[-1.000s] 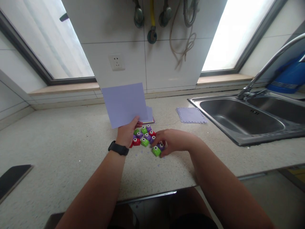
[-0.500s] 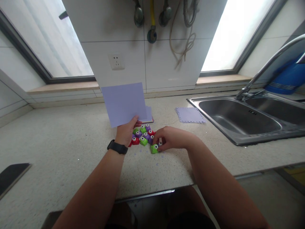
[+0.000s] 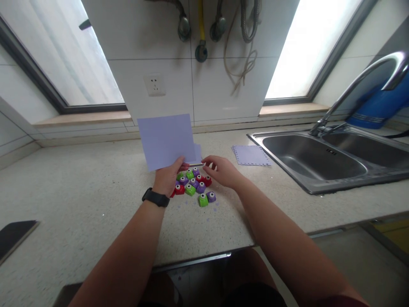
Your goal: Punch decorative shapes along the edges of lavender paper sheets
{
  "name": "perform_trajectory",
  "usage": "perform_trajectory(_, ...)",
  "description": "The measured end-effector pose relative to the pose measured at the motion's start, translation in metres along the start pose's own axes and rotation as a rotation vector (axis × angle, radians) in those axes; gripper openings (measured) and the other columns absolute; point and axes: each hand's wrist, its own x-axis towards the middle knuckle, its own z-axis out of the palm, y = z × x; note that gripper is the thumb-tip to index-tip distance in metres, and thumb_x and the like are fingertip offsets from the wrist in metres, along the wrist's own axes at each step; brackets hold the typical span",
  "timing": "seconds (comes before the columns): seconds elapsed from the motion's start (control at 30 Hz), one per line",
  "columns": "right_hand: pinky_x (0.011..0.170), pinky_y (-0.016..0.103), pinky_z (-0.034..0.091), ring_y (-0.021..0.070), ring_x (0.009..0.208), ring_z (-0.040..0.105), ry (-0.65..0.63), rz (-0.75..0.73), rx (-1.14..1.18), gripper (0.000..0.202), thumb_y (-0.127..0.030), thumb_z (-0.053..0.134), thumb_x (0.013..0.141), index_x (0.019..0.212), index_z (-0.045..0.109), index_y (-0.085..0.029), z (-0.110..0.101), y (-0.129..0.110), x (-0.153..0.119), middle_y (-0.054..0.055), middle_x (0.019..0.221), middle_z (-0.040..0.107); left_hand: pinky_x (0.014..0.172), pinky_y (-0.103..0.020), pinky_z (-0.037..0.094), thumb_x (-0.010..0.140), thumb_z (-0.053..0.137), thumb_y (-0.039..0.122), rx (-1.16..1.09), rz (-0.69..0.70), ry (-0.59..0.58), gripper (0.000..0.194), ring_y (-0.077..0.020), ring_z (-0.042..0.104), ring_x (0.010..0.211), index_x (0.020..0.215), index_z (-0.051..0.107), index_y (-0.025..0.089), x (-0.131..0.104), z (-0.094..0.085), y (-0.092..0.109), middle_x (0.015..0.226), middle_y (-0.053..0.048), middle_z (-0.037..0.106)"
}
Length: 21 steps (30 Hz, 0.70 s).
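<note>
My left hand [image 3: 168, 177], wearing a dark watch, is closed on the lower edge of a plain lavender sheet of paper [image 3: 166, 140], which stands tilted up above the counter. My right hand [image 3: 222, 170] is at the right corner of a stack of paper [image 3: 197, 152], partly hidden behind the sheet. Its thumb and index finger are apart, with nothing visible held. Below both hands sit several small craft punches in green, purple and red. A green punch [image 3: 203, 200] and a purple punch [image 3: 211, 196] stand nearest me, apart from the cluster.
To the right lie lavender sheets with punched edges [image 3: 252, 155], beside the steel sink [image 3: 306, 187] and its faucet [image 3: 354, 83]. Small paper bits dot the counter [image 3: 121, 170]. A dark flat object [image 3: 15, 236] lies at far left. The wall rises behind.
My right hand has let go of the green punch in front and moved up to the paper stack's corner. My left hand still holds the sheet in about the same place.
</note>
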Motion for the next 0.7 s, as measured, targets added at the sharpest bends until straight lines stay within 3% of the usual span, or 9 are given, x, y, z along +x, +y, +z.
perform_trajectory(0.13, 0.079, 0.033, 0.048, 0.0202, 0.086, 0.067, -0.012, 0.108, 0.014, 0.037, -0.033, 0.061, 0.095, 0.129, 0.067, -0.021, 0.025, 0.007, 0.015, 0.009, 0.112, 0.075, 0.071, -0.032, 0.061, 0.067, 0.088, 0.038, 0.015, -0.014, -0.012, 0.03, -0.0182, 0.072, 0.064, 0.079, 0.073, 0.014, -0.001, 0.0, -0.001, 0.071, -0.004, 0.075)
perform_trajectory(0.23, 0.082, 0.033, 0.047, 0.024, 0.093, 0.068, -0.061, 0.158, 0.006, 0.027, -0.036, 0.065, 0.092, 0.11, 0.077, -0.021, 0.033, 0.008, 0.023, 0.01, 0.104, 0.078, 0.072, -0.033, 0.062, 0.067, 0.088, 0.037, 0.016, -0.018, -0.025, 0.03, -0.0183, 0.073, 0.065, 0.08, 0.073, 0.014, -0.002, 0.0, -0.001, 0.073, -0.005, 0.076)
perform_trajectory(0.33, 0.071, 0.031, 0.047, 0.0221, 0.078, 0.069, -0.112, 0.199, 0.033, 0.023, -0.041, 0.069, 0.088, 0.096, 0.081, -0.022, 0.035, 0.012, 0.027, 0.007, 0.087, 0.079, 0.071, -0.032, 0.062, 0.068, 0.088, 0.036, 0.016, -0.014, -0.035, 0.03, -0.0185, 0.073, 0.065, 0.083, 0.074, 0.014, -0.002, 0.0, -0.002, 0.074, -0.005, 0.077)
perform_trajectory(0.47, 0.061, 0.028, 0.045, 0.0187, 0.068, 0.067, -0.163, 0.227, 0.083, 0.027, -0.046, 0.075, 0.083, 0.093, 0.081, -0.021, 0.035, 0.018, 0.026, 0.006, 0.08, 0.078, 0.071, -0.031, 0.063, 0.069, 0.088, 0.036, 0.02, -0.013, -0.034, 0.03, -0.0191, 0.075, 0.067, 0.087, 0.075, 0.015, -0.004, 0.001, -0.002, 0.076, -0.006, 0.078)
perform_trajectory(0.7, 0.066, 0.028, 0.048, 0.0193, 0.074, 0.068, -0.144, 0.217, 0.197, 0.014, -0.031, 0.08, 0.079, 0.087, 0.079, -0.02, 0.037, 0.021, 0.032, 0.006, 0.082, 0.077, 0.076, -0.031, 0.064, 0.073, 0.085, 0.032, 0.027, 0.002, -0.032, 0.026, -0.0188, 0.076, 0.073, 0.091, 0.075, 0.017, -0.01, 0.005, 0.002, 0.087, -0.006, 0.079)
